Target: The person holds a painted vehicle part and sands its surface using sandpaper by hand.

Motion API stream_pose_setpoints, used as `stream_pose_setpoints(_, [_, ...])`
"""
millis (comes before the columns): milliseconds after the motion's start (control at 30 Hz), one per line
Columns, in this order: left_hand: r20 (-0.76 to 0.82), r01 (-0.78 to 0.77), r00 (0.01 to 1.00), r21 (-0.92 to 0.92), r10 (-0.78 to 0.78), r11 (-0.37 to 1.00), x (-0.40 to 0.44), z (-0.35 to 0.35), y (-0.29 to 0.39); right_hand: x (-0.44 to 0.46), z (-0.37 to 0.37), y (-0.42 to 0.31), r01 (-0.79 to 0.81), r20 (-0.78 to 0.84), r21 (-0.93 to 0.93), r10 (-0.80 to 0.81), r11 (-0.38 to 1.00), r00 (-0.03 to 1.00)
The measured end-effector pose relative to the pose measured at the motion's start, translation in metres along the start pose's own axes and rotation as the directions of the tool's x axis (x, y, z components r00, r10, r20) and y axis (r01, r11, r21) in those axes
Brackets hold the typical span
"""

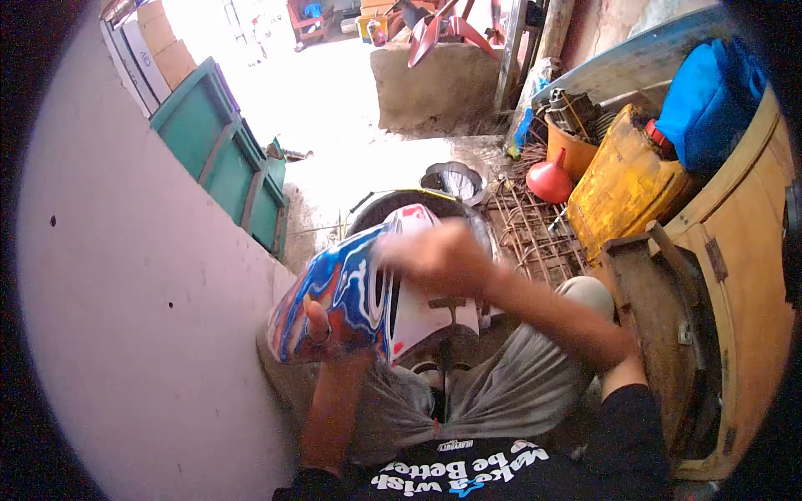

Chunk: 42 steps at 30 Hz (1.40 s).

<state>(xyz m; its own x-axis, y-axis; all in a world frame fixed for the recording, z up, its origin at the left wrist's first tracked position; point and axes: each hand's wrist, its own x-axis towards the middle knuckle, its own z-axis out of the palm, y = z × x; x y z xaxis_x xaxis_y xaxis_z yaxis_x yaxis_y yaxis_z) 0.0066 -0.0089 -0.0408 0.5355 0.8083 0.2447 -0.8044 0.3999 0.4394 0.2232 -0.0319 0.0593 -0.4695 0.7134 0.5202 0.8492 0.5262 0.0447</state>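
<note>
A curved body panel (347, 275), like a motorcycle fairing, is tilted over my lap. Swirling patches of blue, white and orange-red cover its left part; the right part is mostly white with a dark slot. My left hand (319, 327) grips its lower left edge, with the thumb on the outer face and the other fingers hidden behind. Across the panel's upper middle lies my right hand (443, 260), blurred by motion, its fingers curled down against the surface. Whatever may be under those fingers is hidden. Behind the panel is a dark round basin (401, 200), partly covered.
A pale wall (150, 275) stands close on the left, with a green panel (200, 125) beyond it. On the right are a metal grid (535, 225), red funnel (550, 177), yellow jerrycan (626, 184) and blue cloth (710, 104). A wooden frame (743, 292) stands near my right arm.
</note>
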Motion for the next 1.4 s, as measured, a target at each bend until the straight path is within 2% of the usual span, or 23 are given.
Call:
stream_pose_setpoints(33, [0.018,-0.007,1.000,-0.019,0.008,1.000,0.002,-0.013,-0.005,-0.004,0.001,-0.031,0.177,-0.263,0.089,-0.148,0.980,0.953])
stream_pose_setpoints(67, [-0.016,-0.001,1.000,-0.027,0.000,1.000,0.000,-0.007,-0.002,-0.009,0.001,-0.044,0.341,-0.209,0.128,-0.310,0.931,0.927])
stream_pose_setpoints(100, [-0.015,0.002,1.000,-0.029,-0.003,1.000,0.000,0.005,0.003,-0.003,-0.003,-0.048,0.384,-0.276,0.206,-0.323,0.900,0.905])
stream_pose_setpoints(233, [0.000,0.001,1.000,0.001,-0.001,1.000,0.002,0.033,0.011,-0.002,0.010,0.030,-0.116,-0.116,0.118,0.130,0.986,0.985])
stream_pose_setpoints(300, [-0.003,-0.021,1.000,0.112,0.021,0.994,0.005,0.036,0.011,-0.002,-0.001,0.014,-0.033,-0.016,0.053,0.034,0.998,0.999])
stream_pose_setpoints(367, [-0.039,-0.038,0.998,0.201,0.047,0.979,0.004,0.038,0.010,0.002,0.004,-0.032,0.275,-0.365,0.130,-0.212,0.953,0.907])
stream_pose_setpoints(433, [-0.110,-0.007,0.994,0.180,0.027,0.984,0.000,0.041,0.009,0.004,0.008,-0.039,0.397,-0.445,0.244,-0.262,0.885,0.857])
stream_pose_setpoints(500, [-0.095,0.005,0.995,0.111,0.005,0.994,-0.002,0.041,0.009,-0.002,0.004,0.002,0.072,-0.134,0.082,-0.061,0.994,0.989])
stream_pose_setpoints(567, [0.011,-0.007,1.000,0.053,0.007,0.999,-0.001,0.036,0.010,-0.006,0.009,0.033,-0.156,-0.045,0.062,0.159,0.986,0.986])
stream_pose_setpoints(600, [0.078,-0.048,0.996,0.151,0.037,0.987,0.005,0.024,0.006,-0.006,0.007,0.021,-0.059,-0.085,0.055,0.064,0.997,0.994])
stream_pose_setpoints(700, [0.028,-0.111,0.994,0.291,0.108,0.950,0.009,0.027,0.009,-0.004,0.003,-0.041,0.336,-0.277,0.154,-0.285,0.929,0.918])
stream_pose_setpoints(767, [-0.063,-0.095,0.992,0.224,0.112,0.970,0.005,0.026,0.006,-0.003,0.005,-0.035,0.336,-0.341,0.207,-0.255,0.919,0.905])
stream_pose_setpoints(833, [-0.121,-0.061,0.990,0.149,0.080,0.987,-0.001,0.040,0.007,-0.003,0.002,0.012,-0.031,0.054,0.012,0.030,0.999,0.998])
stream_pose_setpoints(867, [-0.113,-0.068,0.990,0.143,0.084,0.987,-0.002,0.037,0.006,-0.007,0.017,0.032,-0.138,-0.085,0.126,0.149,0.982,0.985])
stream_pose_setpoints(900, [-0.105,-0.069,0.991,0.140,0.084,0.988,-0.004,0.033,0.006,-0.006,0.007,0.031,-0.134,-0.022,0.074,0.136,0.988,0.990])
stream_pose_setpoints(1033, [-0.053,-0.083,0.994,0.125,0.090,0.989,-0.002,0.018,0.006,0.000,-0.009,-0.049,0.340,-0.295,0.196,-0.276,0.920,0.915])
stream_pose_setpoints(1100, [-0.014,-0.064,0.998,0.105,0.066,0.992,-0.002,0.024,0.010,-0.003,0.005,-0.032,0.275,-0.310,0.283,-0.184,0.919,0.933])
stream_pose_setpoints(1167, [-0.003,-0.045,0.999,0.117,0.045,0.992,0.002,0.038,0.013,-0.008,0.017,0.016,-0.029,-0.004,0.034,0.029,0.999,1.000])
stream_pose_setpoints(1233, [-0.051,-0.024,0.998,0.173,0.033,0.985,0.002,0.049,0.015,-0.005,0.003,0.016,-0.008,0.029,0.037,0.007,0.999,1.000])
stream_pose_setpoints(1300, [-0.091,-0.025,0.994,0.344,0.060,0.939,0.002,0.042,0.022,-0.004,0.007,-0.040,0.209,-0.303,0.176,-0.149,0.962,0.941])
stream_pose_setpoints(1333, [-0.116,-0.020,0.991,0.361,0.066,0.932,0.000,0.038,0.024,-0.011,0.007,-0.061,0.336,-0.289,0.193,-0.275,0.922,0.917])
stream_pose_setpoints(1367, [-0.141,-0.014,0.987,0.377,0.072,0.926,-0.001,0.034,0.026,-0.011,0.010,-0.059,0.331,-0.299,0.199,-0.265,0.922,0.917])
stream_pose_setpoints(1400, [-0.094,-0.008,0.995,0.200,0.027,0.980,0.000,0.043,0.025,-0.011,0.014,-0.051,0.322,-0.308,0.207,-0.251,0.924,0.918])
